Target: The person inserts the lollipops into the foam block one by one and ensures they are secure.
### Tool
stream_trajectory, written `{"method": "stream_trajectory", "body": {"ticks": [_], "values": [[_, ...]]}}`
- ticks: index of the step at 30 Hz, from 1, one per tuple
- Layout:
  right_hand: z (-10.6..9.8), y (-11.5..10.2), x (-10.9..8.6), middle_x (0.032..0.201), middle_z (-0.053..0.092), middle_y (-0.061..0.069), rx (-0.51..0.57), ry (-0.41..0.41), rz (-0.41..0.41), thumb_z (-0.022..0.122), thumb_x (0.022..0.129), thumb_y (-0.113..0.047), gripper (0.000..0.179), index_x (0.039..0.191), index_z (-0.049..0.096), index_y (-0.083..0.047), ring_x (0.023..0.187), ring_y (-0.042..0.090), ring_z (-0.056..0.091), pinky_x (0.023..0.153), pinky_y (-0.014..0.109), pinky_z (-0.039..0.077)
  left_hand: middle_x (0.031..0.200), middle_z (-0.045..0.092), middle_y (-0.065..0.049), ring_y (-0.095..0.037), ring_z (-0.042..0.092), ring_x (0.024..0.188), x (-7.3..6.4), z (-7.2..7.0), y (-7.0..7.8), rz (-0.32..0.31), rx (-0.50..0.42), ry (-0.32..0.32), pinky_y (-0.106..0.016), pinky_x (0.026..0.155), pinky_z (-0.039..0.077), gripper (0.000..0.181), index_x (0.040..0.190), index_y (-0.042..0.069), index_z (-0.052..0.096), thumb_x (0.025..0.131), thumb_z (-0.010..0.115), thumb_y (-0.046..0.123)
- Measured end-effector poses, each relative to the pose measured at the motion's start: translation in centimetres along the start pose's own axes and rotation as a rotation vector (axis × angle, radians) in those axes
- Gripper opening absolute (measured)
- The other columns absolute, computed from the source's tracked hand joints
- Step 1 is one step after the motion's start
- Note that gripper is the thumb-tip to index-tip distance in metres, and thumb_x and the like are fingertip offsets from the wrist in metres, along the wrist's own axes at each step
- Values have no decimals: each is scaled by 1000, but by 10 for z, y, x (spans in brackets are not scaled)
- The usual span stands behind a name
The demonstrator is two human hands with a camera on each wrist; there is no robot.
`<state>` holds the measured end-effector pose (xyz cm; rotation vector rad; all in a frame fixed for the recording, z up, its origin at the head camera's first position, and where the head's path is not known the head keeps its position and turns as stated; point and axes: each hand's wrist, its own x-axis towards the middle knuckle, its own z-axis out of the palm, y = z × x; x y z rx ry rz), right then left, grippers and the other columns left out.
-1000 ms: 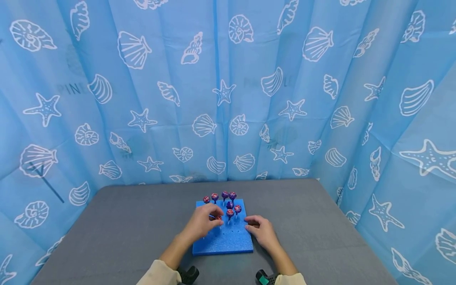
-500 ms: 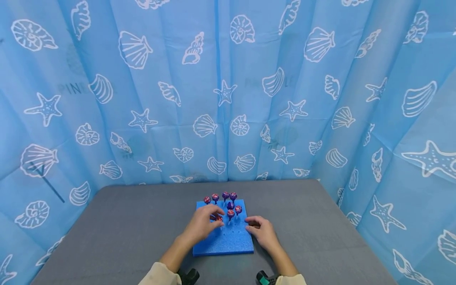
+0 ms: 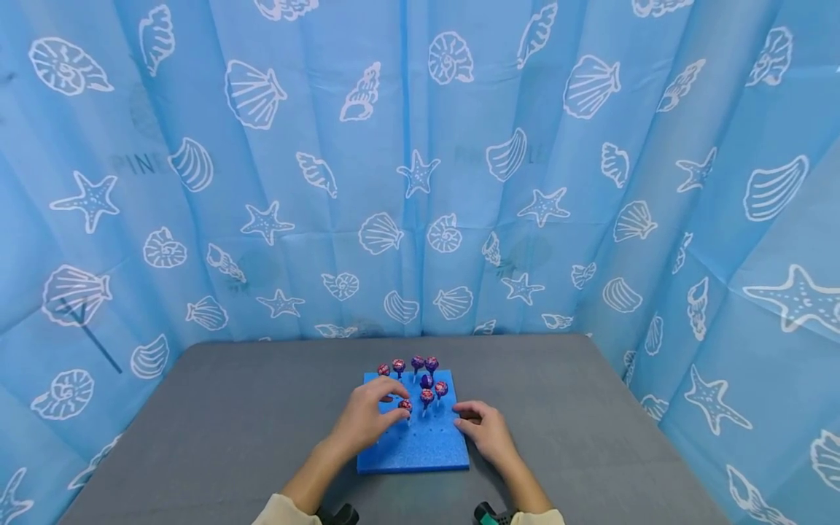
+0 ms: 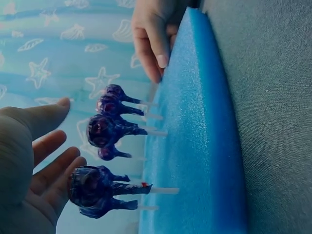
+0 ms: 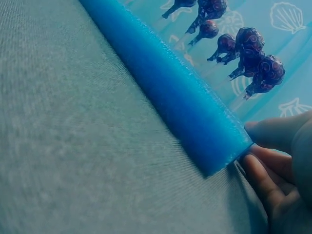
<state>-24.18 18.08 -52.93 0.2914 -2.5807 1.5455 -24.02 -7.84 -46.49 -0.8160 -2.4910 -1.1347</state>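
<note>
Lollipops in red and purple wrappers stand on their white sticks in a blue foam board (image 3: 413,456). My left hand (image 3: 362,417) reaches over the board's left side, thumb and fingers spread apart. Nearest to it is an upright lollipop (image 3: 405,406); in the left wrist view a gap shows between the thumb and the closest lollipops (image 4: 90,187). At the board's right edge rests my right hand (image 3: 487,429), fingers loosely bent. Its thumb (image 5: 273,132) touches the top corner in the right wrist view, with the other fingers against the side; some fingertips are hidden.
Several more lollipops (image 3: 418,362) stand toward the back of the board, and small holes dot its front half. The board lies on a grey cloth-covered table (image 3: 262,408). A blue curtain with white shells (image 3: 407,182) hangs behind and at the sides.
My left hand has drawn slightly to the left, away from the nearest lollipop, which stays standing and shows more fully. The right hand keeps its place at the board's edge.
</note>
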Motion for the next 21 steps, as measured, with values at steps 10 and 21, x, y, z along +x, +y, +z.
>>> {"method": "stream_trajectory", "body": {"ticks": [10,21], "values": [[-9,6,2,109,68,10,37,-111,-20,66,92,-8,20,112,68,-2,101,27,63,85,35,55,101,66,8,-8,62,94,-24,-18,-10,61,-27,173,-33,77,58,21,92,20,70,79,82,10],[-69,7,-7,113,64,24,148,-341,5,63,94,-8,30,116,61,12,101,25,63,80,24,53,117,63,5,-18,59,107,-52,-55,-39,67,180,283,-47,86,54,33,97,19,71,70,88,10]]}}
